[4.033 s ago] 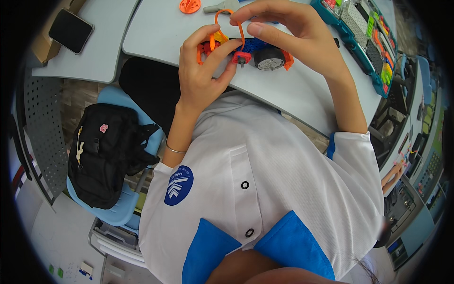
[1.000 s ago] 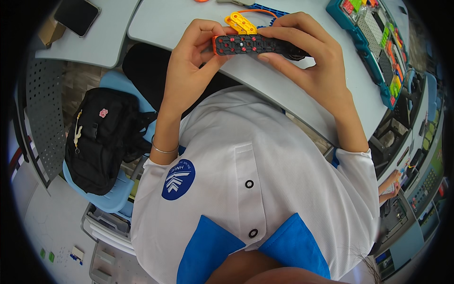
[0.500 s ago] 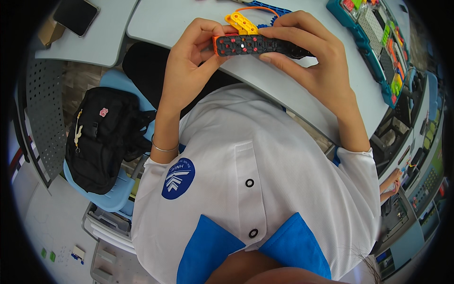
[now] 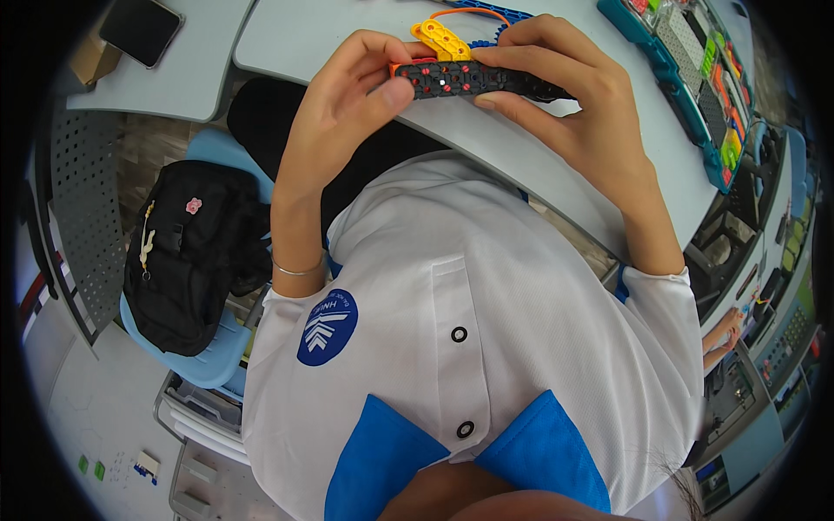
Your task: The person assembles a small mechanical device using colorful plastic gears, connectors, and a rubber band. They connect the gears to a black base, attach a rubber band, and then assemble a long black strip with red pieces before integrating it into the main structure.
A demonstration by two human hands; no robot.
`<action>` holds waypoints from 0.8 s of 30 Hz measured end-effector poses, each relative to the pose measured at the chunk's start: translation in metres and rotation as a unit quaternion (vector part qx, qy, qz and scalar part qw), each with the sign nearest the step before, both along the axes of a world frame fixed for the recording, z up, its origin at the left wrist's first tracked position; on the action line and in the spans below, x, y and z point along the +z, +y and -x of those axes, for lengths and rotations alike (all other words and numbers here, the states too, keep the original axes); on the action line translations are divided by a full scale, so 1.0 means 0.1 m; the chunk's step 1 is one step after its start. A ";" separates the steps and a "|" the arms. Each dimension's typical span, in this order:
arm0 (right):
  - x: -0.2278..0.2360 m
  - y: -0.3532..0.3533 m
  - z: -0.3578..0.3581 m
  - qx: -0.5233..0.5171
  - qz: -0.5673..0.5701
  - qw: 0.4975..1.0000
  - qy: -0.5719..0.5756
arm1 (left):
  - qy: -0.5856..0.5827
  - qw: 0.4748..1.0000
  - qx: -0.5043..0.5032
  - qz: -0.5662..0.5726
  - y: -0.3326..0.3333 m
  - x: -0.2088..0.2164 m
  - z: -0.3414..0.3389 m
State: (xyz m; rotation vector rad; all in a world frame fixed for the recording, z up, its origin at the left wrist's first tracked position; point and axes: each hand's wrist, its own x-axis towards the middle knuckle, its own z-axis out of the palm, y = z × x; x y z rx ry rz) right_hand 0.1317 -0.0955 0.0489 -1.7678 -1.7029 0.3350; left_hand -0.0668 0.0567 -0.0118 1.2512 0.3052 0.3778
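Both my hands hold a black building-kit assembly (image 4: 478,80) with red pegs in its side, above the table's near edge. My left hand (image 4: 360,91) grips its left end, the thumb pressed on the front by an orange corner. My right hand (image 4: 573,78) pinches the right part, thumb below and fingers on top. A yellow perforated beam (image 4: 441,40) sticks up at a tilt from the top of the assembly. An orange cable (image 4: 469,12) arcs behind it, close to blue toothed and perforated parts (image 4: 486,42). My fingers hide some of the far side.
A teal tray (image 4: 665,74) of colourful kit parts sits at the right of the white table (image 4: 278,39). On the left table lie a phone (image 4: 142,30) and a cardboard box (image 4: 94,61). A black backpack (image 4: 195,252) rests on a blue chair (image 4: 178,352). Another person's hands (image 4: 723,334) show at far right.
My left hand has shifted slightly left and its thumb has moved up onto the front of the assembly's left end. My right hand keeps its pinch.
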 end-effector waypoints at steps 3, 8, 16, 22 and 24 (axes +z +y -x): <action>-0.04 -0.02 0.02 -0.004 -0.011 1.000 -0.004 | -0.003 0.999 0.005 -0.038 -0.04 -0.03 -0.03; -0.04 -0.04 -0.05 0.016 0.009 1.000 -0.015 | 0.020 0.999 -0.016 -0.048 -0.04 0.03 -0.03; -0.02 -0.01 -0.08 0.031 -0.062 0.997 -0.027 | 0.028 0.999 0.004 -0.025 -0.05 0.09 -0.07; -0.01 -0.06 -0.09 0.014 0.022 0.997 0.078 | 0.046 0.999 0.025 0.011 -0.06 0.10 -0.10; 0.01 -0.06 -0.15 0.010 0.011 0.991 0.132 | 0.059 0.997 0.045 0.011 -0.11 0.13 -0.09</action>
